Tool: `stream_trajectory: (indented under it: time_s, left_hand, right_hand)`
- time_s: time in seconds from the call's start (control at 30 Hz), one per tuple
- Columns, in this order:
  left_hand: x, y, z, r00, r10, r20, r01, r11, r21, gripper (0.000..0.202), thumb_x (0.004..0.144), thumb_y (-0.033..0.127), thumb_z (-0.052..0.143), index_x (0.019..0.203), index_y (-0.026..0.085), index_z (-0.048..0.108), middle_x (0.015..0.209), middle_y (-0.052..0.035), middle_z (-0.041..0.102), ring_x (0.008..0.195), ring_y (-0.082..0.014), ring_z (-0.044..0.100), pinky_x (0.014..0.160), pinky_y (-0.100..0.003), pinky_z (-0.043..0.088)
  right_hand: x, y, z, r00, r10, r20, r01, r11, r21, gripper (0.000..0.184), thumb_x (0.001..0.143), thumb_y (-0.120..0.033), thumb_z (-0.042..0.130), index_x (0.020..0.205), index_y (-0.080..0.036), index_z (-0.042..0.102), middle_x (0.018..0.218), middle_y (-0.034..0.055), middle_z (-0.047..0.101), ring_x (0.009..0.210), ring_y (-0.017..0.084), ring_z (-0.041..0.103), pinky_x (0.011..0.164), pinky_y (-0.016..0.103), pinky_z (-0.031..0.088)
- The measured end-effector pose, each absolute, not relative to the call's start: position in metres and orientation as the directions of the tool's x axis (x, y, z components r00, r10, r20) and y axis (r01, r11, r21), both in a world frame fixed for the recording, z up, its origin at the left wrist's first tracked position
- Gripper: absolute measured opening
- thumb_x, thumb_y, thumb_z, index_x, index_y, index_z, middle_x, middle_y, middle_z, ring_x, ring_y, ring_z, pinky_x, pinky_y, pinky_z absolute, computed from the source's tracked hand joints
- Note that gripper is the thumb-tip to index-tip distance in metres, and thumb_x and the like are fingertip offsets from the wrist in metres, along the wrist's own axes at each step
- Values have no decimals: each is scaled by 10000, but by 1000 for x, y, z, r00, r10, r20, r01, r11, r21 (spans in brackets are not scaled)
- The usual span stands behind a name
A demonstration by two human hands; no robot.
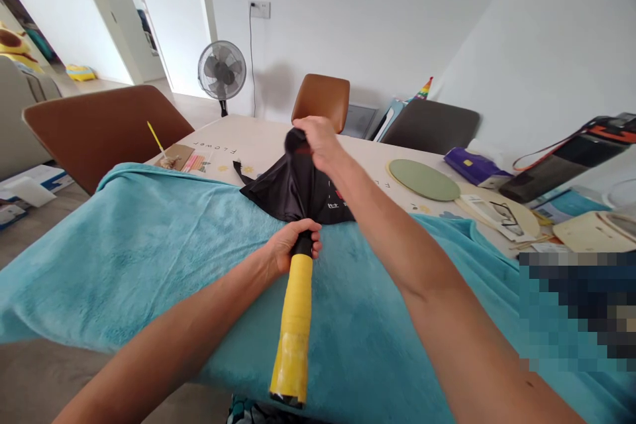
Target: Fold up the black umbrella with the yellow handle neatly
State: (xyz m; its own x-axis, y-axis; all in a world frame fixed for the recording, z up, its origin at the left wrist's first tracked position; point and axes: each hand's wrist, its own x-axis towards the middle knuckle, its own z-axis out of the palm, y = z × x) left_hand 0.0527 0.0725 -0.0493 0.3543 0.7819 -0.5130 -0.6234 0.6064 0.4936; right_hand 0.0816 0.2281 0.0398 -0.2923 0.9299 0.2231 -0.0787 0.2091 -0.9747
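A black umbrella point(281, 189) with a long handle point(294, 324) wrapped in yellow tape points away from me over the table. Its loose fabric fans out in folds, with white characters and a bit of red print on the right side. A short black strap point(242, 173) sticks out at the left. My left hand point(297, 243) is closed around the black part just above the yellow wrap. Farther up, my right hand point(320, 140) grips a fold of the black fabric, its fingertips partly hidden. Under the handle lies a turquoise blanket point(213, 238).
A green oval mat point(424, 179), a purple tissue pack point(474, 167), glasses point(507, 218) and a black bottle-like item point(561, 159) lie at right. At far left are a yellow stick point(156, 137) and small cards. Chairs point(106, 126) and a fan point(222, 71) stand around the table.
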Motion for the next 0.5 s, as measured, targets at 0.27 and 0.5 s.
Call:
stream_trajectory:
  time_s: [0.27,0.5]
  left_hand:
    - [54,72,-46,277,799,-534,-616,574,539,137,784,205,518,664,143,497,519,16,466,401,-100,455,371,-225,434]
    - [52,73,-50,302,781,-547,-617,597,512,213,800,268,555,650,139,477,499,29,440,393,-82,430,354,-199,403]
  right_hand:
    - [30,203,-26,-519,854,6,381,238,-893,302,710,-63,552,446,-152,436,392,-53,365,463,74,399,470,203,306]
    - [99,205,-10,-433,888,152,195,257,-947,72,761,-142,522,711,-139,574,774,51,663,669,113,628,523,177,454]
